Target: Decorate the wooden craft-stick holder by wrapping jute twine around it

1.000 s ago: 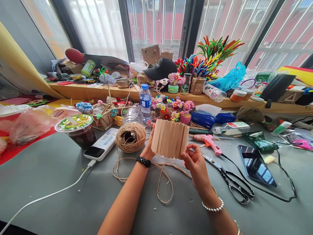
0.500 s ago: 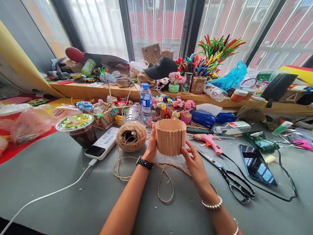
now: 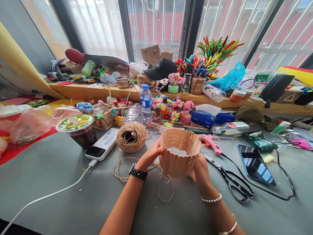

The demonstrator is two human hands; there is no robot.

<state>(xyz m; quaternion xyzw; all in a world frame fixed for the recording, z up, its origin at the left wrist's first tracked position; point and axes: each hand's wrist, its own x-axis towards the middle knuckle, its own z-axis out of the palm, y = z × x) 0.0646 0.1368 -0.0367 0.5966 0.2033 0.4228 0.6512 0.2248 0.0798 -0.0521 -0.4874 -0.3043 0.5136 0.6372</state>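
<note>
A round basket of popsicle sticks (image 3: 179,163) is held up between both my hands, its open top tilted toward me so that the inside shows. My left hand (image 3: 153,153) grips its left side, thumb near the scalloped rim. On the right side my right hand (image 3: 201,168) closes around the wall, most of its fingers hidden behind the basket. Behind my left hand sits a ball of jute twine (image 3: 131,137), and its loose strand (image 3: 159,189) loops over the table below the basket.
To the right lie black-handled scissors (image 3: 228,176), a pink glue gun (image 3: 210,143) with its cord, and a phone (image 3: 256,164). A white power bank (image 3: 102,147) and a lidded drink cup (image 3: 79,130) stand at left. Craft flowers and a water bottle (image 3: 146,102) line the back.
The basket has come closer to me, lower and slightly right, and tipped so its inside shows. Both hands moved with it, the right hand now wrapping farther around its side.
</note>
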